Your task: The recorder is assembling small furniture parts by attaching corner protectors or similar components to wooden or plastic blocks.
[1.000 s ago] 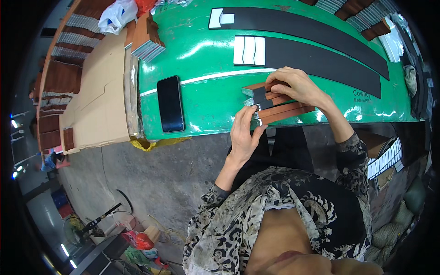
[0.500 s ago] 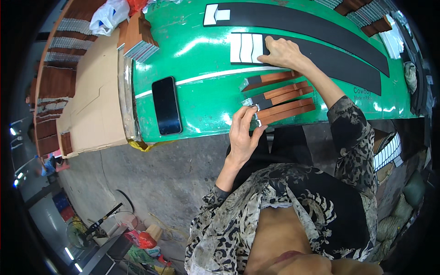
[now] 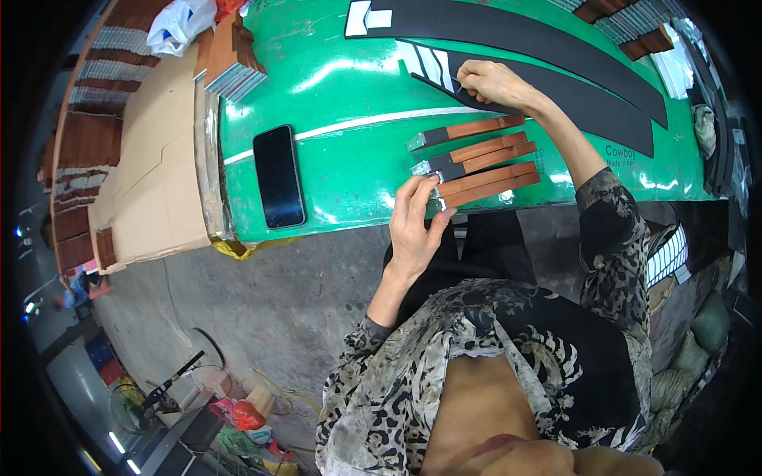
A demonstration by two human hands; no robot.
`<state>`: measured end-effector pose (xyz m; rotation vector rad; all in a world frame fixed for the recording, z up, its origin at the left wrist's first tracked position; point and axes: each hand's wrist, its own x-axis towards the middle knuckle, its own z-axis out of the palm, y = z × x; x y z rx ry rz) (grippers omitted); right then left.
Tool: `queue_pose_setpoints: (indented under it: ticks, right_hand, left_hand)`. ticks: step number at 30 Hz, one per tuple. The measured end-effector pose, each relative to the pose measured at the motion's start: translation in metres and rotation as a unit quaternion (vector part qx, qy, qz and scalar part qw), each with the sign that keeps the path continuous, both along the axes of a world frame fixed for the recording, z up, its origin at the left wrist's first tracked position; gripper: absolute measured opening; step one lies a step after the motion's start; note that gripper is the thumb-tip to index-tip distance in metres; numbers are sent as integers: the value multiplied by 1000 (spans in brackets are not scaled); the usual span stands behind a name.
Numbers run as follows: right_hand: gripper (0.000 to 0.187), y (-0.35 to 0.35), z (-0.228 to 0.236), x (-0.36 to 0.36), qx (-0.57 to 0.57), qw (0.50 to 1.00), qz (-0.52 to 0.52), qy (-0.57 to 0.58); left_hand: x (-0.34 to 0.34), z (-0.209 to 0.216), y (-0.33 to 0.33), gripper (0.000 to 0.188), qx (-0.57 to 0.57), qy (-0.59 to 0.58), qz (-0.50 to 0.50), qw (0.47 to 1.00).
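Reaching farther out than a second ago, the right hand (image 3: 492, 83) now pinches a black strip (image 3: 444, 86) by the white labels (image 3: 427, 62). Fingers of the left hand (image 3: 417, 218) are narrowly closed on the near brown strips (image 3: 484, 184). Left lies a black phone (image 3: 279, 176); beyond it, flat brown cardboard (image 3: 155, 178).

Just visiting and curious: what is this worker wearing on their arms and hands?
Both arms wear long loose sleeves in a black, grey and cream animal-like print, ending near the wrists. The left hand and right hand are bare: no gloves, and no rings or watch that I can see.
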<state>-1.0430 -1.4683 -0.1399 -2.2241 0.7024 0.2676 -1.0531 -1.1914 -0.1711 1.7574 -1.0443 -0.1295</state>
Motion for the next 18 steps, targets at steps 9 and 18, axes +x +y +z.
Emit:
queue_pose_setpoints:
  ticks: [9, 18]
  right_hand:
    - [29, -5, -13, -8, -86, 993, 51, -66]
    - [45, 12, -1, 12, -191, 980, 35, 53]
  left_hand:
    - [-4, 1, 0, 51, 7, -3, 9, 1000]
    - [-3, 5, -1, 51, 13, 4, 11, 1000]
